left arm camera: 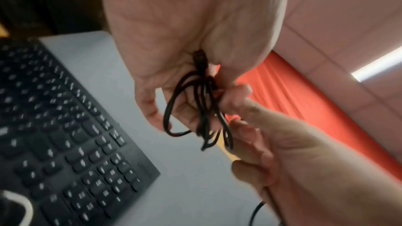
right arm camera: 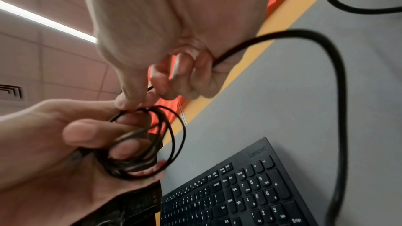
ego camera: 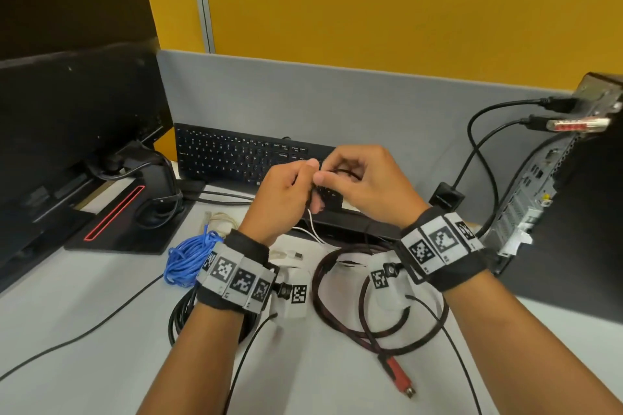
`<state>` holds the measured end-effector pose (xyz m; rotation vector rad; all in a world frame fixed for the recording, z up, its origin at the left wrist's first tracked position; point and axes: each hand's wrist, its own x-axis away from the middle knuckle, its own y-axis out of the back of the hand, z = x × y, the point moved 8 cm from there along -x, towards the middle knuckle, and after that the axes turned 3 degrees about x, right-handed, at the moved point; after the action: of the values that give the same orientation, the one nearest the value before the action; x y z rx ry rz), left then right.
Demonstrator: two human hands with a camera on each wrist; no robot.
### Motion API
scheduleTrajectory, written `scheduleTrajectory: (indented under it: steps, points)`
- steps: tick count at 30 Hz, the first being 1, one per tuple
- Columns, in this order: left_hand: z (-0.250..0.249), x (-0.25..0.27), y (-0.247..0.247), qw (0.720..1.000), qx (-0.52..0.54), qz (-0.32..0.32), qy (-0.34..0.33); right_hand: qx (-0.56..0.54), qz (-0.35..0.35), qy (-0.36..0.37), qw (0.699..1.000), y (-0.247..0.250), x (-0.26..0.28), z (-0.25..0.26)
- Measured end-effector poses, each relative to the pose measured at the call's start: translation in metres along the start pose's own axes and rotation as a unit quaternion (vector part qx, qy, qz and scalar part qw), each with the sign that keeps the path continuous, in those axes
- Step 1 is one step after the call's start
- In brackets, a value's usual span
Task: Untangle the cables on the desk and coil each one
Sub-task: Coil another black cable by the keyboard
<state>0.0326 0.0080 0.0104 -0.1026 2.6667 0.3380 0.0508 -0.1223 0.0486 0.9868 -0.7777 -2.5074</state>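
Note:
Both hands are raised over the desk in front of the keyboard. My left hand (ego camera: 312, 184) grips a small coil of thin black cable (left arm camera: 195, 106), its loops hanging from the curled fingers and a plug end tucked against the palm. My right hand (ego camera: 325, 170) pinches a strand at the top of the same coil (right arm camera: 161, 137) between thumb and fingertip (right arm camera: 123, 101). On the desk below lie a blue cable bundle (ego camera: 188, 256), a beige cable (ego camera: 219, 219), a white cable (ego camera: 312, 229), a red-black braided cable (ego camera: 337, 300) with a red plug (ego camera: 397, 376), and a black coil (ego camera: 180, 313) under my left wrist.
A black keyboard (ego camera: 232, 158) lies just behind the hands, with a monitor (ego camera: 74, 118) and its stand at the left. A computer tower (ego camera: 556, 199) with plugged-in black leads stands at the right. A grey partition (ego camera: 337, 98) closes the back. A loose black lead (ego camera: 84, 330) crosses the near left desk.

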Motion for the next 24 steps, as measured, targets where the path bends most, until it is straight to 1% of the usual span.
scheduleTrajectory:
  steps: [2, 4, 6, 8, 11, 14, 17, 19, 22, 23, 24]
  points:
    - [0.003, 0.000, -0.003, 0.996, 0.088, 0.006, 0.029, -0.022, -0.028, -0.032, 0.999, 0.005, -0.002, -0.007]
    - [0.005, 0.000, -0.008, 0.986, 0.162, 0.004, 0.046, -0.035, -0.022, -0.066, 0.997, 0.003, -0.003, -0.015]
    - [0.006, 0.000, -0.010, 0.972, 0.226, 0.001, 0.061, -0.045, -0.013, -0.082, 0.996, 0.000, -0.002, -0.018]
    - [0.009, 0.000, -0.013, 0.961, 0.265, 0.006, 0.079, -0.025, -0.026, -0.074, 0.997, 0.001, -0.001, -0.017]
    - [0.010, 0.001, -0.016, 0.947, 0.307, 0.013, 0.094, 0.038, -0.055, -0.053, 0.996, 0.001, -0.003, -0.011]
    - [0.009, 0.000, -0.016, 0.940, 0.328, 0.004, 0.099, 0.010, -0.061, -0.049, 0.997, -0.008, -0.004, -0.008]
    - [0.009, 0.001, -0.014, 0.932, 0.347, -0.006, 0.108, -0.026, -0.091, -0.024, 0.995, -0.008, -0.004, -0.004]
    - [0.010, 0.002, -0.014, 0.914, 0.387, -0.011, 0.124, -0.053, -0.101, -0.014, 0.993, -0.008, -0.004, -0.002]
    - [0.012, 0.003, -0.016, 0.854, 0.494, -0.024, 0.161, -0.031, -0.095, 0.009, 0.995, -0.012, -0.004, 0.000]
    - [0.012, 0.004, -0.018, 0.842, 0.512, -0.026, 0.169, -0.023, -0.088, 0.013, 0.996, -0.013, -0.003, 0.000]
    - [0.013, 0.004, -0.018, 0.839, 0.514, -0.030, 0.176, -0.019, -0.083, 0.018, 0.996, -0.014, -0.003, 0.000]
